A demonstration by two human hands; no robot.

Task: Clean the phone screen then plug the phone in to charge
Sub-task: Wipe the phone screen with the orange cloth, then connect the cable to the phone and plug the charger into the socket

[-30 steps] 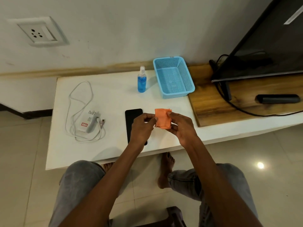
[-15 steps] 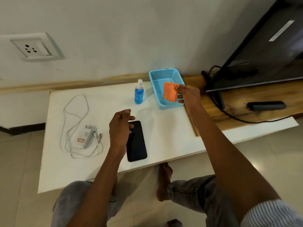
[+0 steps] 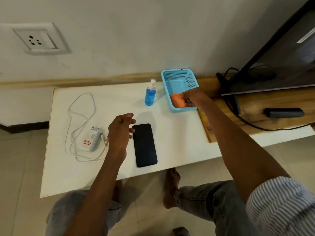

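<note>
Head view: phone (image 3: 144, 145) flat on white desk (image 3: 179, 142), dark glass face up, near the front edge. Left hand (image 3: 119, 133) just beside its upper left corner, fingers (image 3: 129, 116) loosely curled, gripping nothing. Right hand (image 3: 192, 98) reaching into blue perforated plastic basket (image 3: 180, 77), fingers pinching orange cloth (image 3: 177, 100) lying at the near end of the basket. Blue spray bottle (image 3: 150, 96) upright just left of basket. White charger adapter (image 3: 92, 140), two round pins, on its side amid looped white cable (image 3: 80, 116), left of phone. Wall socket (image 3: 36, 40) above and behind, well apart from the desk items. Judged: phone stiff, smooth, slippery, glass breakable; best taken by the long side edges, not the face. Cloth soft, limp. Cable slack, liable to tangle; connector end best held by its plug body.
</note>
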